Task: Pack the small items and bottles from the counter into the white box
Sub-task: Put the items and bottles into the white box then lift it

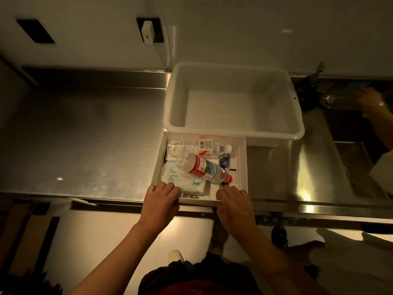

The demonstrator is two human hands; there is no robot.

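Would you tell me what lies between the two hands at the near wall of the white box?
In the head view, only the white box's near wall spans between the left hand and right hand.

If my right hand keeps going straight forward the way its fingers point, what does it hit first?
Probably the red cap of the nearer plastic bottle in the white box, just beyond the right hand; depth is unclear.
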